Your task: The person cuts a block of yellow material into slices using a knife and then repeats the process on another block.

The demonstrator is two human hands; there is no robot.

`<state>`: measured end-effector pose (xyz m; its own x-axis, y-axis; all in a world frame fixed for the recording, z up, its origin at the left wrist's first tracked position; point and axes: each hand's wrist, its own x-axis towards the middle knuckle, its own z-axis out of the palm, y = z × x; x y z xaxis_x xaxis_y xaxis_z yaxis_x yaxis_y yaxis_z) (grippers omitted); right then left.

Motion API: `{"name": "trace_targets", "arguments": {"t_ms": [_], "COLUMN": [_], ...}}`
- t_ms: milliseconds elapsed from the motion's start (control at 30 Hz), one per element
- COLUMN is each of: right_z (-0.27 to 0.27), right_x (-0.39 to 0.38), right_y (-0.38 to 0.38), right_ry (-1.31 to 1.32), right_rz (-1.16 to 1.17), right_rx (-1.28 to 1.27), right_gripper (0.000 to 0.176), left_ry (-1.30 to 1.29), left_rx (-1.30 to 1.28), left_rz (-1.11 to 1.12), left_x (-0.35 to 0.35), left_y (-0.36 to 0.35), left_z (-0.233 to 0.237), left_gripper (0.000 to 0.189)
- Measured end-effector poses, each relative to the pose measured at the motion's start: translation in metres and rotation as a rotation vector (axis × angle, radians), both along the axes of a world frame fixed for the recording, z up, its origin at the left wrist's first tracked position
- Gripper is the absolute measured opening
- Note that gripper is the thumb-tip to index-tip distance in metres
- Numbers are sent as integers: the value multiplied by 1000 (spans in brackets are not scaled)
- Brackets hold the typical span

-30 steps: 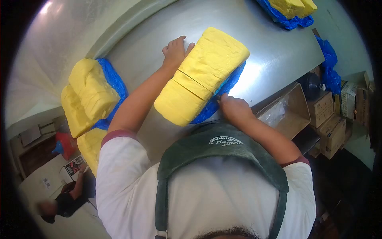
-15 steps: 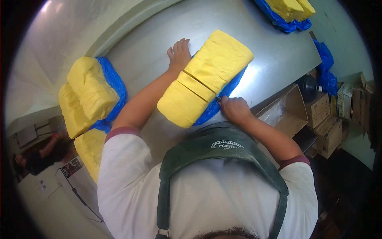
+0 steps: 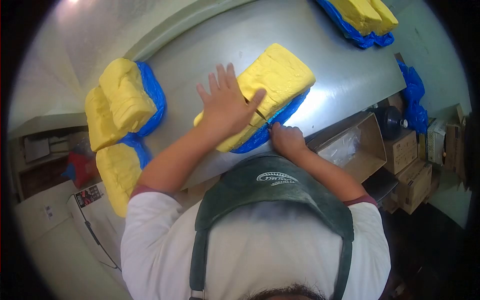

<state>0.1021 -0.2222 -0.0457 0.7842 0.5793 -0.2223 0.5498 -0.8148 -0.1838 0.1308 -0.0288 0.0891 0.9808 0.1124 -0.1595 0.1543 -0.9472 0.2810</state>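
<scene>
A large yellow block that looks like butter [image 3: 277,75] lies on a blue plastic bag [image 3: 289,111] on the metal table [image 3: 195,62]. Cuts run across its lower half. My left hand [image 3: 226,106] is over the block with its fingers spread, covering much of the cut part. At the block's right edge, my right hand [image 3: 288,141] is closed around the handle of a knife [image 3: 261,116]. The thin dark blade lies across the block, close to my left thumb; part of it is hidden.
More yellow blocks [image 3: 127,95] on blue plastic stand at the table's left edge, and others [image 3: 357,15] at the far right corner. Beyond the right edge are an open cardboard box [image 3: 372,142], stacked cartons [image 3: 414,177] and a large dark bottle [image 3: 390,121].
My left hand has moved from beside the block's far left side onto its top. The right hand stays at the right edge, and the blade now shows. A person at the left is out of view.
</scene>
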Motion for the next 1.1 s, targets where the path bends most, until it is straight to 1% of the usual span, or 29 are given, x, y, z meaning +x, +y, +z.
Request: {"name": "trace_targets", "arguments": {"t_ms": [33, 67, 133, 200, 233, 300, 367, 400, 467, 533, 567, 633, 667, 733, 767, 800, 833, 867, 933, 967, 1000, 1033, 1067, 1100], "right_z": [4, 8, 17, 24, 28, 41, 61, 79, 122, 150, 165, 199, 214, 233, 238, 243, 245, 232, 209, 192, 173, 153, 138, 130], "right_x": [1, 2, 3, 1, 2, 7, 8, 8, 10, -7, -14, -25, -28, -28, -25, -22, -21, -20, -18, -15, -12, -7, -3, -1], "right_y": [0, 0, 0, -1, 1, 4, 4, 4, 0, -28, -44, -79, -97, -145, -158, -168, -172, -170, -135, -114, -95, -80, -67, -57], "right_ry": [48, 98, 107, 126, 140, 146, 98, 92, 160, 107, 136, 189, 216, 188, 187, 317, 446, 419, 248, 140, 32, 0, -33, -33], "right_rz": [-19, -39, -37, -34, -32, -32, 28, 25, 99, 154, 132, 83, 56, 122, 127, 23, -86, -95, -171, -184, -195, -196, -195, -197], "right_rx": [10, 19, 25, 27, 8, -7, 22, 21, -56, -19, -52, -133, -179, -94, -100, 40, 182, 317, 483, 542, 599, 551, 504, 509], "right_gripper": [33, 33, 34, 36, 33, 31, 23, 23, 18, 17, 18, 22, 26, 31, 31, 30, 30, 26, 24, 24, 24, 26, 27, 27], "left_ry": [-44, -50, -78, -113, -153, -149, -145, -146, -153, -114, -119, -61, -66, -263, -265, -447, -628, -630, -890, -889, -855, -822, -825, -779], "left_rx": [191, 198, 192, 183, 171, 177, 178, 179, 179, 176, 175, 30, 24, -118, -123, -221, -319, -320, -379, -380, -280, -178, -175, -79], "left_rz": [-41, -30, 0, 2, -3, -2, -8, -6, -4, -21, -24, -47, -43, -10, -3, -8, -16, -18, -159, -168, -143, -117, -120, -117], "left_x": [-9, -12, -14, -15, -15, -16, -17, -17, -16, -13, -14, -14, -13, -11, -7, 2, 11, 21, 41, 49, 55, 63, 73, 84], "left_y": [-8, -10, -11, -12, -11, -11, -12, -12, -12, -10, -8, -2, 2, 8, 14, 22, 26, 28, 29, 26, 22, 18, 17, 17], "left_z": [-5, -6, -7, -11, -12, -10, -9, -9, -10, -11, -9, -4, -1, 10, 16, 25, 34, 45, 69, 78, 85, 89, 86, 78], "left_gripper": [102, 102, 108, 109, 110, 110, 111, 110, 110, 109, 109, 106, 106, 100, 100, 96, 93, 93, 89, 89, 86, 84, 84, 83]}}
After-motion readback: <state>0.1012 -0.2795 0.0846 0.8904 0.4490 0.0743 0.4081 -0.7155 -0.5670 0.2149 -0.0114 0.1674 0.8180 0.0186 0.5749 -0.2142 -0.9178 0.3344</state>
